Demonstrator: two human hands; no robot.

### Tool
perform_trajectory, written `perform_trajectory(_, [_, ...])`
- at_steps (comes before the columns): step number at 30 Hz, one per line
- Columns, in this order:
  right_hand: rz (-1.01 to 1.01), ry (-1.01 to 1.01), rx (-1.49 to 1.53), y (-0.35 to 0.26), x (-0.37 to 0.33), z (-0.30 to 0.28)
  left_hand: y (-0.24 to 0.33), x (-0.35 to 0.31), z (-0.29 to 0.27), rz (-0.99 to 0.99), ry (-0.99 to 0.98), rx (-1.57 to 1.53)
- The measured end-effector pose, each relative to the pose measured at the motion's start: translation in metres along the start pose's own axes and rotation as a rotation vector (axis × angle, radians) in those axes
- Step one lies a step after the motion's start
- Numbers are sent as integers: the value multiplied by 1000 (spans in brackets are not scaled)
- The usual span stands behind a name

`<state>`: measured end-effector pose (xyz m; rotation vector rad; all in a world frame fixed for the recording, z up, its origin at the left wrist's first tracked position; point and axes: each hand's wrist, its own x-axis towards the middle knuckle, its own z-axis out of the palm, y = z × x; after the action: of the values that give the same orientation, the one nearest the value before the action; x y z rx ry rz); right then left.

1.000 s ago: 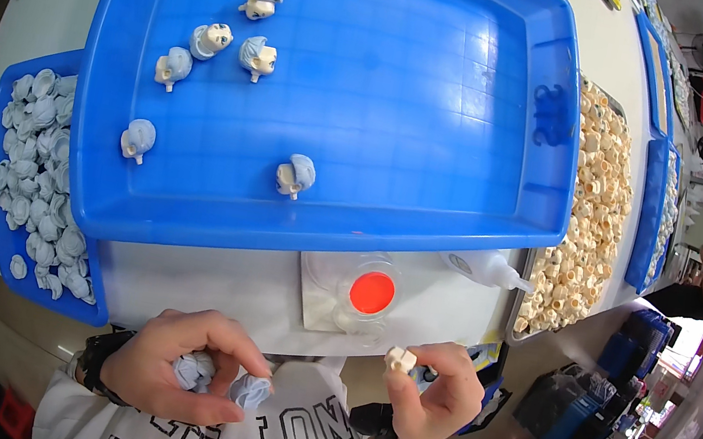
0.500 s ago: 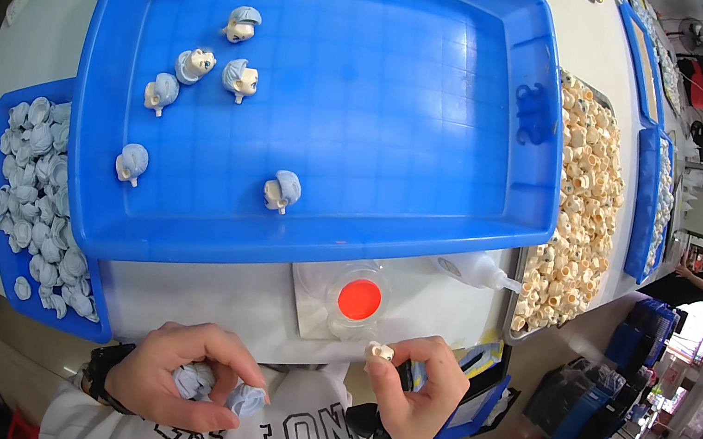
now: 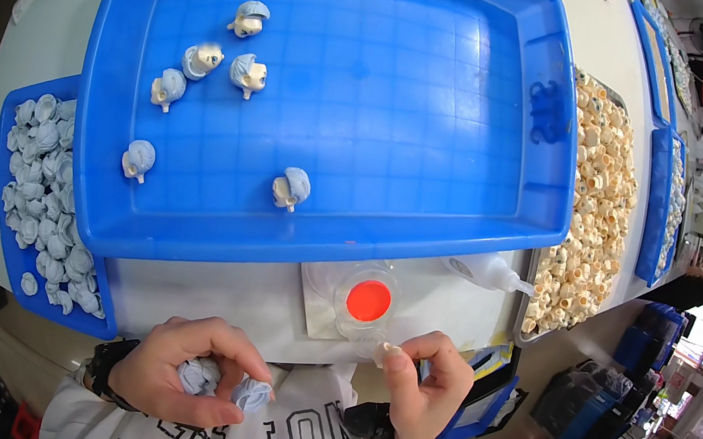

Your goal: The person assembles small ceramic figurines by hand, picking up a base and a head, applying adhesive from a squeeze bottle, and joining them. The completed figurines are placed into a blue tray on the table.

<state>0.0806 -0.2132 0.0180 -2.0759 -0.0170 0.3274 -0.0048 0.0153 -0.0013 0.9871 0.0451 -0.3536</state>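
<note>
Pinched in the right hand (image 3: 424, 397), the cream piece (image 3: 385, 354) now sits nearer the red disc (image 3: 368, 301), still unjoined to the pale-blue pieces (image 3: 251, 396) the left hand (image 3: 154, 365) grips.

left hand (image 3: 168, 366) holds pale-blue sculpted hair pieces (image 3: 252, 396) | right hand (image 3: 428, 393) pinches small cream piece (image 3: 386, 354) | large blue rectangular plastic tray (image 3: 386, 132) bears seven cream doll heads (image 3: 291, 190) with pale-blue hair

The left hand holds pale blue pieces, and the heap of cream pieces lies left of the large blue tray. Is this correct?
The side is wrong: in the head view, the heap of cream pieces lies to the right of the large blue tray. The left hand does hold pale blue pieces.
</note>
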Motion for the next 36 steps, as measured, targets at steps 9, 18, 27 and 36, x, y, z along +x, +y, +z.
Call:
perform_trajectory(9, [-345, -45, 70, -10, -9, -6, 9, 2, 3, -46, 10, -15])
perform_trajectory(18, [-885, -274, 124, -18, -11, 6, 9, 3, 13, 85, -24, 31])
perform_trajectory(27, [-909, -338, 197, -17, -16, 8, 15, 7, 24, 267, -44, 137])
perform_trajectory(36, [-890, -309, 163, -25, -14, 15, 19, 6, 29, 359, 38, 326])
